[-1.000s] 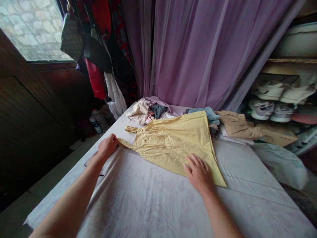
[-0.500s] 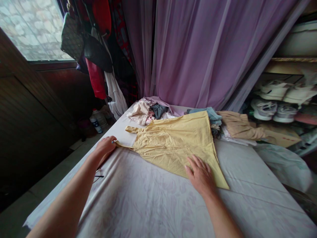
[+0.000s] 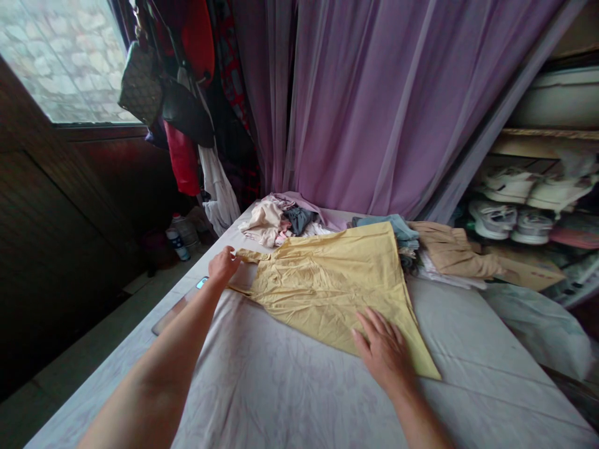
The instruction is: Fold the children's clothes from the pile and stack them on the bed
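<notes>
A yellow pinafore dress [image 3: 327, 274] lies spread on the bed, its straps towards the left and its wide hem towards the right. Wrinkles run across its bodice. My left hand [image 3: 223, 264] is closed, with the fingertips pinching the end of the far shoulder strap. The near strap is partly hidden behind my left wrist. Near the lower hem, my right hand [image 3: 384, 346] rests flat on the cloth with its fingers spread.
The bed [image 3: 281, 399] has a pale patterned sheet. A phone-like object [image 3: 175, 313] lies under my left forearm. Behind the dress are crumpled clothes [image 3: 266, 221], folded blue garments [image 3: 397, 229] and brown trousers [image 3: 444, 246]. Shoes [image 3: 493, 218] stand on a shelf at right.
My left hand has moved from the near strap to the far strap, away from me. My right hand stays flat on the dress. The view has shifted slightly.
</notes>
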Tool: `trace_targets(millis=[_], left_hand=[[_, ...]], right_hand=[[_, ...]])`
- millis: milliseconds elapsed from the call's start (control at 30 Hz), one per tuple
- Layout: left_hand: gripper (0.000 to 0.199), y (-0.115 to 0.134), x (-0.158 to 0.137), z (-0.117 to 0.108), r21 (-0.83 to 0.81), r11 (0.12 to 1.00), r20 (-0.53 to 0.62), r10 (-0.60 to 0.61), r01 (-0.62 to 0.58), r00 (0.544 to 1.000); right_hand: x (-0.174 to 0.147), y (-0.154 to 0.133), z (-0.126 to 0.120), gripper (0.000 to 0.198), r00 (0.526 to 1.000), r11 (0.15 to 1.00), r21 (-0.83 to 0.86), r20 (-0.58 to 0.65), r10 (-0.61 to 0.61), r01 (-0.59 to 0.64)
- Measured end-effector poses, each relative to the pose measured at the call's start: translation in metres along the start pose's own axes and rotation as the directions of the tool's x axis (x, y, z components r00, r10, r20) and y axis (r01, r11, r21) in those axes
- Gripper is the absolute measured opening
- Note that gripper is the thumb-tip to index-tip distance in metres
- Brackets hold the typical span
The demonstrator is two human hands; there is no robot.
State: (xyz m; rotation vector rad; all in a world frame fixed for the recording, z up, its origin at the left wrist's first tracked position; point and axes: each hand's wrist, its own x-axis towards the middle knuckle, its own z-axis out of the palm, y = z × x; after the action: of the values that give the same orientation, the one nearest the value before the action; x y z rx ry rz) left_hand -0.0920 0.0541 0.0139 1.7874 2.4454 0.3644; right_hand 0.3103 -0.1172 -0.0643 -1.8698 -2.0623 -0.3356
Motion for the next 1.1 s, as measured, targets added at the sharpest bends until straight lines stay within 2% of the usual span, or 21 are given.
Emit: trace_targets(millis=[133,300,500,633,733,767,800,867,967,1100], left_hand=[[0.031,-0.004,0.004,0.0,0.041,0.999,-0.013,-0.019,0.019,1.0],[0.028,-0.015,0.006,-0.005,0.091,0.996,0.003,0.004,-0.005,1.0],[0.033,-0.02,0.007,-0.009,0.102,0.99,0.063,0.095,-0.101,0.994],[0.046,-0.002,-0.003,-0.007,0.083,0.972,0.059,0.215,-0.22,0.975],[0.049,0.025,-0.023,0.005,0.035,0.912,0.096,0.405,-0.41,0.909],[0.054,0.035,-0.031,0.011,-0.016,0.856,0.142,0.513,-0.516,0.846],[0.058,0.044,-0.038,0.016,-0.041,0.823,0.166,0.564,-0.566,0.809],[0.063,0.056,-0.051,0.027,-0.064,0.79,0.198,0.609,-0.61,0.768],[0.066,0.063,-0.06,0.036,-0.073,0.771,0.232,0.631,-0.633,0.741],[0.062,0.062,-0.059,0.032,-0.049,0.77,0.232,0.628,-0.636,0.742]], right_hand=[[0.0,0.002,0.003,0.04,1.0,1.0,0.013,-0.014,-0.006,0.006],[-0.001,0.004,0.006,0.04,0.999,1.0,0.005,-0.046,-0.02,0.021],[0.0,0.004,0.004,0.042,0.999,0.999,-0.023,-0.042,-0.034,0.033],[0.0,0.003,0.002,0.043,0.999,0.999,-0.033,-0.037,-0.038,0.036],[0.0,0.003,0.003,0.043,0.998,0.999,-0.037,-0.046,-0.031,0.029],[0.0,0.003,0.004,0.043,0.998,0.999,-0.036,-0.05,-0.033,0.031],[-0.001,0.004,0.005,0.043,0.998,0.999,-0.033,-0.055,-0.035,0.034],[-0.001,0.004,0.006,0.043,0.997,0.999,-0.025,-0.064,-0.042,0.041],[-0.002,0.006,0.008,0.042,0.996,0.999,-0.017,-0.07,-0.05,0.049],[-0.002,0.006,0.01,0.043,0.996,0.998,-0.011,-0.072,-0.056,0.056]])
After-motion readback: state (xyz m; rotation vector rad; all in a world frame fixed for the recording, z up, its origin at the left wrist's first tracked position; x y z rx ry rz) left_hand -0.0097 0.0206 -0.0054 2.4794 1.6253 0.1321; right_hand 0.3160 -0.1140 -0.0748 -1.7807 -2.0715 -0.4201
